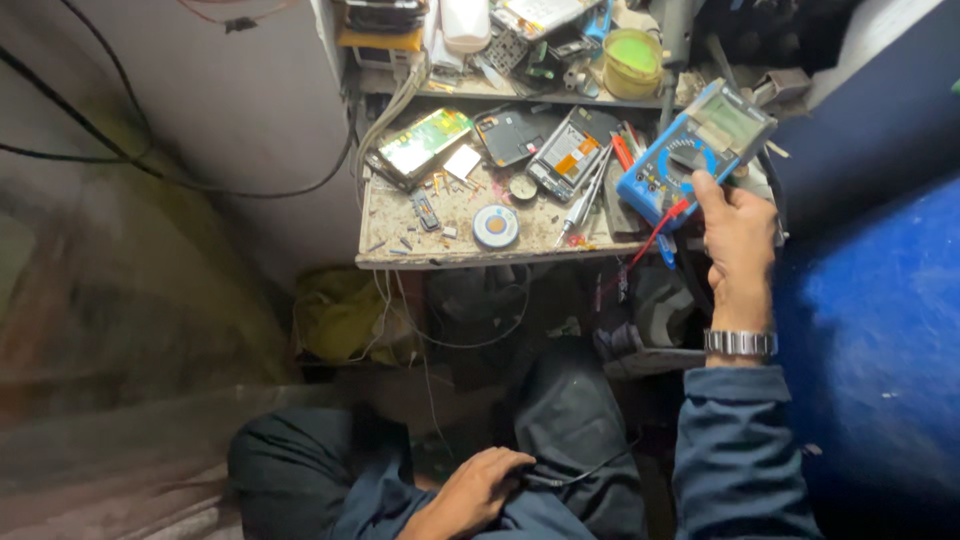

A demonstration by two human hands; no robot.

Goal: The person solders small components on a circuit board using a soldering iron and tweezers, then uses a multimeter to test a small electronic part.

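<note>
Blue multimeter's (pixel 695 150) grey screen (pixel 729 121), green-lit phone screen (pixel 425 141) on workbench (pixel 400 245)

A small, scuffed grey workbench (pixel 400 215) carries opened phones: a bare green circuit-board phone (pixel 420 142) at the left, a dark back cover (pixel 512 135) beside it, an orange-taped phone chassis (pixel 566 155). A round blue solder-wick spool (pixel 496 226) sits near the front edge, thin screwdrivers (pixel 585 200) just right.

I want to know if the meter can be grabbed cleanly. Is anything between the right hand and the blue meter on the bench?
Nothing visible. The right hand is already at the blue meter, thumb against its lower edge. A red lead hangs just beside the hand, not between them.
</note>
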